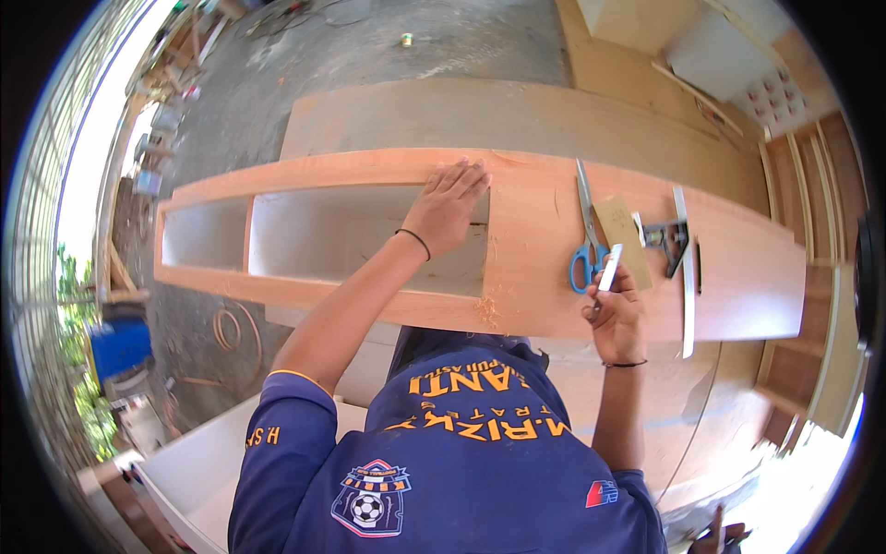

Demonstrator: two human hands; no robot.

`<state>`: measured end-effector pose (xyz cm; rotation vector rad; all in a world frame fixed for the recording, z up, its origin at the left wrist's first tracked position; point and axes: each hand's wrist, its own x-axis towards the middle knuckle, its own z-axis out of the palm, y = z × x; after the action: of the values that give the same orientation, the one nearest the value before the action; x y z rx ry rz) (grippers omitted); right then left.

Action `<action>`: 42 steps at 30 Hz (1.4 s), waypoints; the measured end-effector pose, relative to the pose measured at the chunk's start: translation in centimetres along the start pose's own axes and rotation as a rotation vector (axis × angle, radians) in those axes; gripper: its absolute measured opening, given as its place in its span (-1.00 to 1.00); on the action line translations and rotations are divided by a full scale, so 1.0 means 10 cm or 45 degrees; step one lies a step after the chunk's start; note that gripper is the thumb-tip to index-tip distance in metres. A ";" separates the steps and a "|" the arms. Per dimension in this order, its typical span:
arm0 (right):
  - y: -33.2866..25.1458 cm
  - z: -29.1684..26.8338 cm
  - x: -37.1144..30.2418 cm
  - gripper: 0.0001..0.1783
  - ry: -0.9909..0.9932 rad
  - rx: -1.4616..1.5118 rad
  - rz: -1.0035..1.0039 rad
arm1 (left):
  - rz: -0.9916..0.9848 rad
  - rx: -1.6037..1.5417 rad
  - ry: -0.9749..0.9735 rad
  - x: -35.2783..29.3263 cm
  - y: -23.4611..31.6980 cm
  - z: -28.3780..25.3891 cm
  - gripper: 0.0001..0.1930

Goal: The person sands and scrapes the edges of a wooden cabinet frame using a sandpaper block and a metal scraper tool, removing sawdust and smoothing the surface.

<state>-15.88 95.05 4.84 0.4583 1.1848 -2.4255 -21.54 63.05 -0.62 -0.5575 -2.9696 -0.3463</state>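
Note:
My left hand (447,205) lies with its fingers stretched out over the far rail of the wooden cabinet frame (332,168), at the right end of a long opening. Over the panel to the right, my right hand (616,319) is closed around a short, flat, pale silver tool (610,267); its exact kind is unclear. Just beyond that hand lie scissors (585,247) with blue handles and a brown piece of card or sandpaper (620,231). Wood shavings (486,309) are scattered by the opening's near right corner.
Right of the scissors lie a try square (666,238), a metal ruler (688,305) and a thin black stick (699,268). A large board (388,115) is behind the cabinet. Wooden shelving (812,194) stands far right; a coiled strip (238,334) lies on the floor at left.

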 end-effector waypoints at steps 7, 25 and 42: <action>0.17 0.17 -0.32 -0.47 0.267 0.069 -0.285 | 0.165 -0.163 -0.019 0.02 -0.13 -0.03 -0.46; 1.56 1.48 -0.89 -0.56 0.642 0.381 -0.563 | 0.352 -0.966 -0.887 -0.84 0.05 -0.18 -0.52; 1.78 1.70 -0.92 -0.70 0.920 -0.145 -0.658 | -0.024 -1.427 -0.828 -0.49 0.32 0.19 -0.67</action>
<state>-1.22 73.37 7.06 1.1854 1.9203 -2.6676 -15.90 64.67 -2.50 -0.8164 -3.0324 -2.2464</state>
